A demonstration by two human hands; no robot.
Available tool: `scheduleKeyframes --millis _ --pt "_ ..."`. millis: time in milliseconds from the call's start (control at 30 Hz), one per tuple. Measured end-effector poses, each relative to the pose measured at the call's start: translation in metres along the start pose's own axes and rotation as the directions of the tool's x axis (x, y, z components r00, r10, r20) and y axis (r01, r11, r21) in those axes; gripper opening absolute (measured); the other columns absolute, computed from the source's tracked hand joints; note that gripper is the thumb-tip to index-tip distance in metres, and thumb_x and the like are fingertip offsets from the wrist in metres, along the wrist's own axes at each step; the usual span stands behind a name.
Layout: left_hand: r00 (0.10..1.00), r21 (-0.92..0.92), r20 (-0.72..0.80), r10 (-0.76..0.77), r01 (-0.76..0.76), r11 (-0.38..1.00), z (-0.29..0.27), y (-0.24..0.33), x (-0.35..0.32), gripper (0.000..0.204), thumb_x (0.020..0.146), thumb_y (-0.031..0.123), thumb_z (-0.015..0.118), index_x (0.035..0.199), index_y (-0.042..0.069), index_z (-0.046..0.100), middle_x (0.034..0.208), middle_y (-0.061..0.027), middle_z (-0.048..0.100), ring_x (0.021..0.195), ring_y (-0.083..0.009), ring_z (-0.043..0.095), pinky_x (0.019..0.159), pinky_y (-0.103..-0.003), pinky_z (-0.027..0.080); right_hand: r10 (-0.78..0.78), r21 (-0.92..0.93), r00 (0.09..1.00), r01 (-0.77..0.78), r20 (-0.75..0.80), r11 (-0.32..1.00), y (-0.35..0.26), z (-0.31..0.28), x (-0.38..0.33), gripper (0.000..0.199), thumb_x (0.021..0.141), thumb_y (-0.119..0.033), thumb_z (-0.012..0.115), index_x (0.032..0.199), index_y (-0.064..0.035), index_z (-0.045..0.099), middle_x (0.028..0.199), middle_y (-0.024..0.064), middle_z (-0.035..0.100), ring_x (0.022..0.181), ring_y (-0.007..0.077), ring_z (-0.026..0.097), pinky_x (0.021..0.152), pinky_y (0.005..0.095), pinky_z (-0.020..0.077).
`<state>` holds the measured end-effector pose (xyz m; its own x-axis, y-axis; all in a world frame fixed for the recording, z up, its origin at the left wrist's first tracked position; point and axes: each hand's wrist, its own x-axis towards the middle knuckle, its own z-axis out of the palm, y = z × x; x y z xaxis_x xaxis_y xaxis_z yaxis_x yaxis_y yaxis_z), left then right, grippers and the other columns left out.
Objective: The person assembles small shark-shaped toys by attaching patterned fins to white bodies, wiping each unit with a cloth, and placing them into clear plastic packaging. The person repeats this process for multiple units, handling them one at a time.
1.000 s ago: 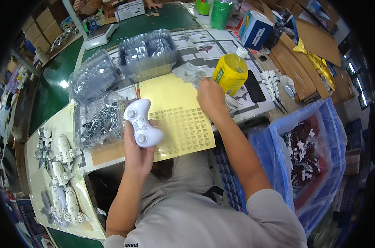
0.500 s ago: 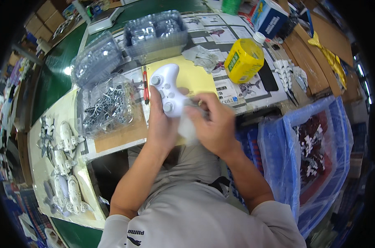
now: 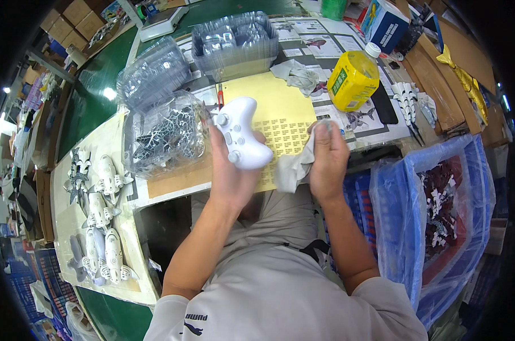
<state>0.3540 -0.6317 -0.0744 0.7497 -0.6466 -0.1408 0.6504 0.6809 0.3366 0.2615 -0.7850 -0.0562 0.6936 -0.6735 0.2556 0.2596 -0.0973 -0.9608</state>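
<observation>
Two hands work: left hand [image 3: 230, 173] clasps white controller [image 3: 241, 139], long axis running upper-left to lower-right; right hand [image 3: 327, 159] pinches grey cloth [image 3: 294, 169].

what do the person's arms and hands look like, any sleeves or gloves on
Both forearms are bare from the elbow down. The left hand and right hand wear no gloves, and no watch, ring or wristband shows. The short sleeves belong to a light grey T-shirt with a small dark logo near the hem of the left one. A dark strap crosses the lap below the right forearm.
</observation>
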Motion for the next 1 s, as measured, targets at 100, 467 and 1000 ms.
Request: scheduleKeyframes --millis 100,467,1000 --pt "0.997 0.227 -0.072 0.023 -0.006 0.974 0.015 -0.008 -0.009 0.067 0.108 0.069 0.048 0.141 0.013 0.06 0.104 -0.0109 0.073 0.096 -0.0232 0.072 0.083 -0.037 0.06 -0.221 -0.174 0.972 0.232 0.08 0.957 -0.018 -0.001 0.009 0.028 0.113 -0.025 0.059 0.107 0.0008 0.066 0.082 0.0043 0.063 0.074 0.0122 0.059 0.065 0.0334 0.0478" --pt "0.984 0.367 -0.177 -0.003 0.069 0.928 0.012 -0.009 -0.028 0.056 0.119 0.046 0.028 0.14 0.003 0.057 0.108 -0.0137 0.072 0.092 -0.0237 0.073 0.084 -0.04 0.06 -0.07 -0.065 0.942 0.096 0.327 0.993 0.007 0.025 0.018 0.035 0.112 -0.032 0.057 0.099 -0.0002 0.066 0.064 0.0079 0.056 0.058 0.0173 0.054 0.058 0.0373 0.0463" --pt "0.999 0.736 -0.002 -0.04 0.028 0.676 -0.007 0.015 -0.046 0.07 0.095 0.027 0.074 0.155 -0.001 0.05 0.128 -0.0145 0.067 0.111 -0.03 0.07 0.096 -0.042 0.059 -0.462 -0.414 0.86 0.509 0.216 0.755 -0.072 -0.023 0.115 0.056 0.116 -0.048 0.046 0.104 0.0 0.071 0.073 0.0039 0.061 0.067 0.0111 0.055 0.061 0.0326 0.0431"
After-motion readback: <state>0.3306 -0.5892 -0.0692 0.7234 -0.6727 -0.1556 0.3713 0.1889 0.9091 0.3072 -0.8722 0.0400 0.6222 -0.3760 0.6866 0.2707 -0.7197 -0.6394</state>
